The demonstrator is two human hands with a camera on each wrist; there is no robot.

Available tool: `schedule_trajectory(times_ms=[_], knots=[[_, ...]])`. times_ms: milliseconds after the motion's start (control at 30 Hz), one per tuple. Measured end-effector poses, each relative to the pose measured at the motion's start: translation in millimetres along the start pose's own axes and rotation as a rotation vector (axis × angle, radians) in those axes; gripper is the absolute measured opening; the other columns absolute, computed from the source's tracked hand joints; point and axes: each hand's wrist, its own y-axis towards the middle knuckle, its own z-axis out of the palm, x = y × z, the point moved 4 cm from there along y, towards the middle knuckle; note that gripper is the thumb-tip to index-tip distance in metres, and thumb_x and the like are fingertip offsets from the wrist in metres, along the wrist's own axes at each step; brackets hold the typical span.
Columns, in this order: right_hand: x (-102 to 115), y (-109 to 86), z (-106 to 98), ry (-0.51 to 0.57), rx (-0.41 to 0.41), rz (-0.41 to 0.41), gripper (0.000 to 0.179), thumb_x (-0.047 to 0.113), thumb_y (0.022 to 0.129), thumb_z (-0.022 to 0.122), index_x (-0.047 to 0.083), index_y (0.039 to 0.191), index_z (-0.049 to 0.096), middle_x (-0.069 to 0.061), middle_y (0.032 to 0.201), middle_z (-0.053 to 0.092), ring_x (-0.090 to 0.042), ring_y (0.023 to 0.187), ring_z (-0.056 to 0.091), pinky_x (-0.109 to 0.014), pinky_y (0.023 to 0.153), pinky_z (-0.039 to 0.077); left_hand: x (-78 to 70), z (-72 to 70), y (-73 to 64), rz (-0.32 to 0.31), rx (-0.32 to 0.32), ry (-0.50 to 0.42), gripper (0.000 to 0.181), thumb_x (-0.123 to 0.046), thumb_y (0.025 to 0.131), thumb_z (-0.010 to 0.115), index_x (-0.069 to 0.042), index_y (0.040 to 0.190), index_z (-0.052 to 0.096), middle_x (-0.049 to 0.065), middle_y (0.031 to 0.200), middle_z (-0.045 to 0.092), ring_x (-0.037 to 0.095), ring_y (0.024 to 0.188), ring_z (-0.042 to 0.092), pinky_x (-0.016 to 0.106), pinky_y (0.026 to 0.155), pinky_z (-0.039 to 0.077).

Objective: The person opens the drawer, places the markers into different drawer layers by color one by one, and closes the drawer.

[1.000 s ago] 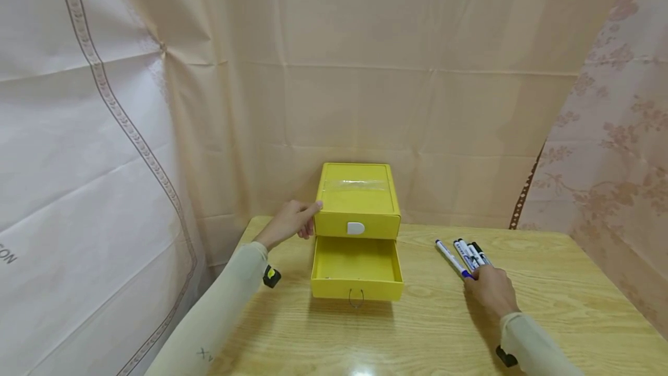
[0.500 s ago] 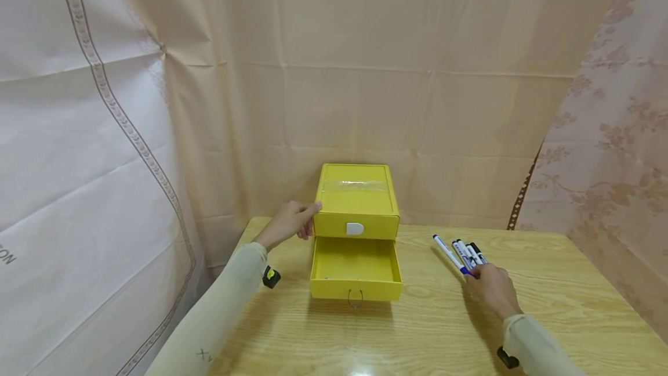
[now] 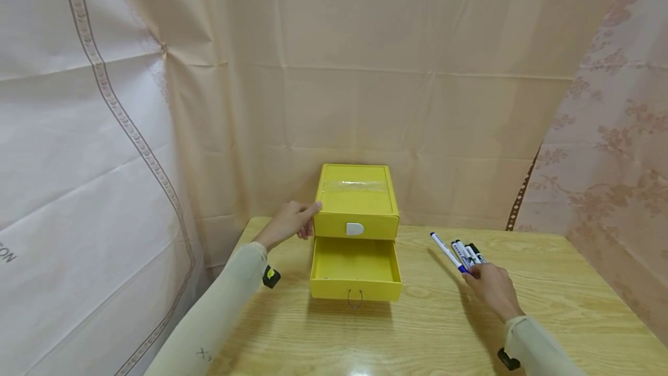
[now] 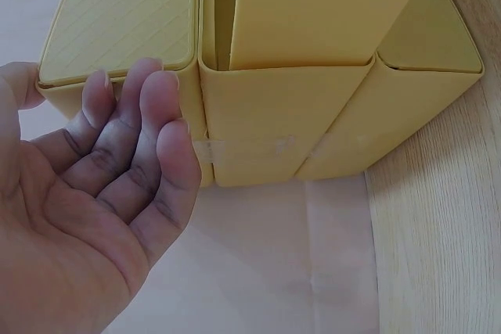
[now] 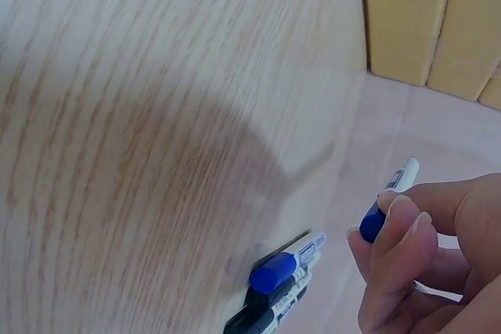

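A blue-and-white marker (image 3: 445, 248) was pinched by its blue end in the right hand (image 3: 492, 290), the fingers drawn together, and was held above the table (image 3: 563, 300) toward the back edge. Other markers (image 3: 468, 252) were grouped just beside it, nearer the back right corner. By the back edge, nearer the back left corner, a yellow drawer unit (image 3: 357, 199) was touched by the left hand's thumb; that hand (image 3: 289, 223) was left loosely cupped. The lower drawer (image 3: 356, 290) was pulled out.
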Motion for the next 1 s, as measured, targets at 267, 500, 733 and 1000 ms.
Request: schedule_trajectory(times_ms=[267, 500, 733, 1000], knots=[[7.4, -2.4, -3.6, 0.020, -0.017, -0.023, 0.020, 0.011, 0.095, 0.070, -0.006, 0.100, 0.076, -0.005, 0.076, 0.064, -0.019, 0.063, 0.049, -0.032, 0.053, 0.037, 0.4, -0.4, 0.4, -0.006, 0.006, -0.003, 0.061, -0.058, 0.105, 0.048, -0.007, 0.080, 0.070, 0.011, 0.072, 0.069, 0.026, 0.062, 0.065, 0.036, 0.063, 0.058], [13.1, -4.1, -6.0, 0.021, -0.061, -0.054, 0.020, 0.012, 0.095, 0.071, -0.007, 0.100, 0.076, -0.004, 0.076, 0.067, -0.017, 0.061, 0.048, -0.031, 0.054, 0.036, 0.3, -0.4, 1.0, -0.007, 0.011, -0.006, 0.060, -0.057, 0.106, 0.047, -0.007, 0.081, 0.070, 0.011, 0.073, 0.069, 0.025, 0.062, 0.065, 0.043, 0.066, 0.059], [16.3, -6.5, -7.2, 0.038, -0.066, -0.060, 0.022, 0.012, 0.095, 0.072, -0.008, 0.104, 0.076, -0.007, 0.082, 0.072, -0.017, 0.062, 0.048, -0.032, 0.055, 0.036, -0.9, -0.4, 0.6, -0.015, 0.014, -0.006, 0.060, -0.056, 0.106, 0.047, -0.007, 0.081, 0.070, 0.011, 0.073, 0.069, 0.025, 0.063, 0.065, 0.047, 0.069, 0.059], [27.8, -10.0, -9.3, 0.068, -0.067, -0.076, 0.023, 0.015, 0.096, 0.071, -0.004, 0.107, 0.076, -0.008, 0.088, 0.075, -0.017, 0.060, 0.046, -0.029, 0.052, 0.034, 1.4, -0.5, 1.7, -0.008, 0.013, -0.011, 0.062, -0.058, 0.106, 0.047, -0.007, 0.080, 0.070, 0.011, 0.072, 0.069, 0.025, 0.062, 0.066, 0.048, 0.069, 0.059]])
